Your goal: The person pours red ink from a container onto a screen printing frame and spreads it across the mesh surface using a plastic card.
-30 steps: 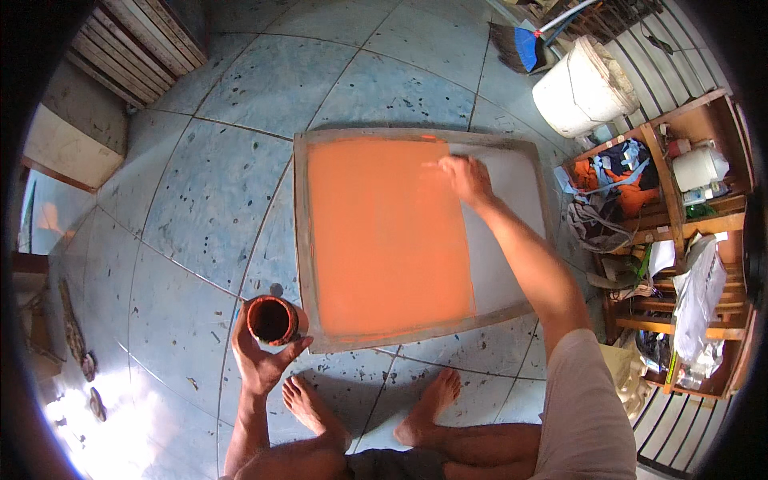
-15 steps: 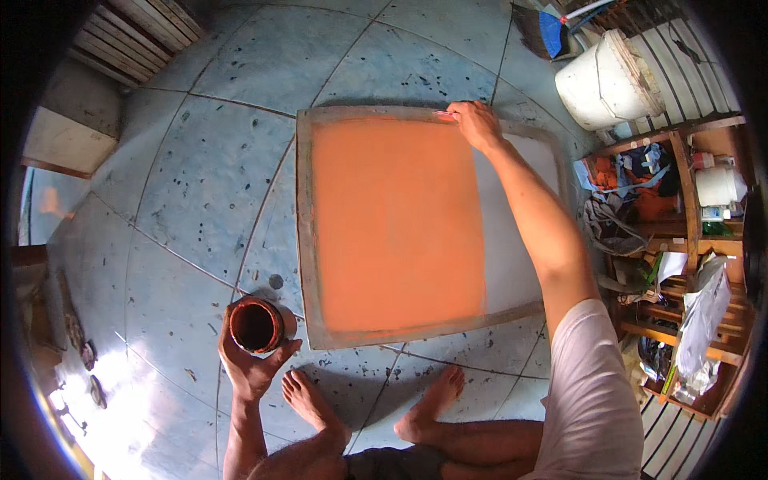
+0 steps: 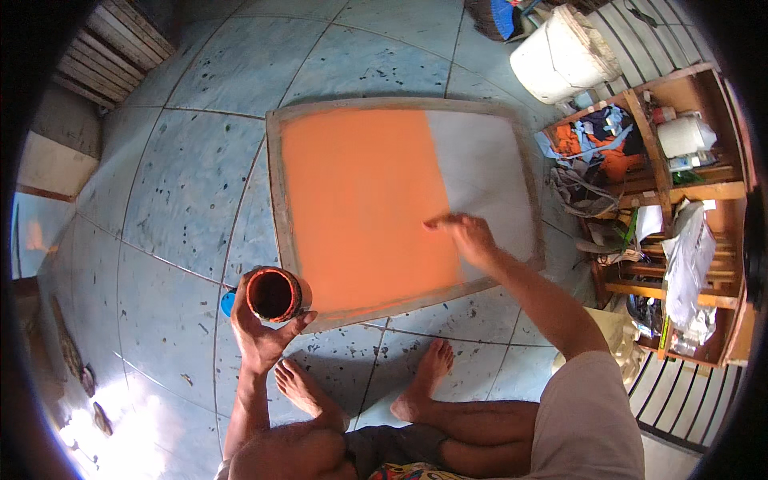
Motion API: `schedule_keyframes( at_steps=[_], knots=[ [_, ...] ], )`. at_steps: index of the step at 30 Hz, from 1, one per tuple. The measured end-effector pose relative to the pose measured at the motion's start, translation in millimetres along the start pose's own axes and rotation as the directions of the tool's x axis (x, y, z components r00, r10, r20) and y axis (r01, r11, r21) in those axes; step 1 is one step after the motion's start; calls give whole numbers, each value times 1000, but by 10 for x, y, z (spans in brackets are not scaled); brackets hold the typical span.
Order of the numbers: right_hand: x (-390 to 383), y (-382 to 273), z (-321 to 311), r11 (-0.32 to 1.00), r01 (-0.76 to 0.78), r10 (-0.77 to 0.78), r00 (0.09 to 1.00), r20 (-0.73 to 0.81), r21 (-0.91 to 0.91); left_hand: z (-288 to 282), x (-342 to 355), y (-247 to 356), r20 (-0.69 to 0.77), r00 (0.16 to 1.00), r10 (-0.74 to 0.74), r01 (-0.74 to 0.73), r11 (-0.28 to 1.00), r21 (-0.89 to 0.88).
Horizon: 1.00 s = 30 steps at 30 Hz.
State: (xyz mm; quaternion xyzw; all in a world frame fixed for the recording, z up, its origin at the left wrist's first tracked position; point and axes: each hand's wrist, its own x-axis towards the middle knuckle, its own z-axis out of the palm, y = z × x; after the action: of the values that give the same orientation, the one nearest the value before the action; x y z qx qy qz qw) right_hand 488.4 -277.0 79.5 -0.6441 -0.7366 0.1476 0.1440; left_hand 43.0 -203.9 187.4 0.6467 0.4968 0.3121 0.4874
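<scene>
My left hand (image 3: 260, 340) is wrapped round a dark, open-topped jar (image 3: 302, 294) with reddish-orange smears on its rim. The jar is held up near the lower left corner of a large framed screen (image 3: 274, 200) lying flat on the floor. Smooth orange coating (image 3: 364, 216) covers most of its surface, while a pale grey strip (image 3: 488, 168) shows along the right. Over the edge between orange and grey is my right hand (image 3: 472, 238), its fingers pressed together; what they hold, if anything, is too small to make out.
Blue floor tiles (image 3: 180, 176) with dark specks surround the frame. On the right stands a wooden shelf (image 3: 648, 136) with rags and plastic bags, and behind it a white bucket (image 3: 560, 56). A blue round piece (image 3: 228, 304) lies beside the jar. My bare feet (image 3: 424, 376) are below the frame.
My right hand has come from the screen's far edge down toward its middle right. The jar has risen slightly and moved right in my left hand. The whole view has shifted.
</scene>
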Motion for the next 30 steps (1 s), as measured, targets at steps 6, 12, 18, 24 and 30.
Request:
schedule_keyframes(
  at_steps=[6, 12, 18, 24, 30],
  knots=[
    [-939, -693, 53, 959, -191, 215, 972, 98, -207, 78, 59, 138, 75, 996, 56, -55, 998, -23],
    [-860, -1136, 95, 923, -385, 385, 918, 98, -19, -44, 11, 184, 36, 991, 131, -132, 991, 19],
    [-2, -516, 119, 609, -507, 596, 800, 70, 610, -224, -127, 57, -39, 996, 82, -82, 996, 22],
    [531, 195, 46, 444, -635, 796, 604, 48, 632, -379, -237, 66, -122, 990, 71, -75, 997, -28],
    [627, 333, -54, 644, -734, 764, 630, -141, 213, -593, -385, -8, -169, 985, -33, 27, 999, -41]
  ],
)
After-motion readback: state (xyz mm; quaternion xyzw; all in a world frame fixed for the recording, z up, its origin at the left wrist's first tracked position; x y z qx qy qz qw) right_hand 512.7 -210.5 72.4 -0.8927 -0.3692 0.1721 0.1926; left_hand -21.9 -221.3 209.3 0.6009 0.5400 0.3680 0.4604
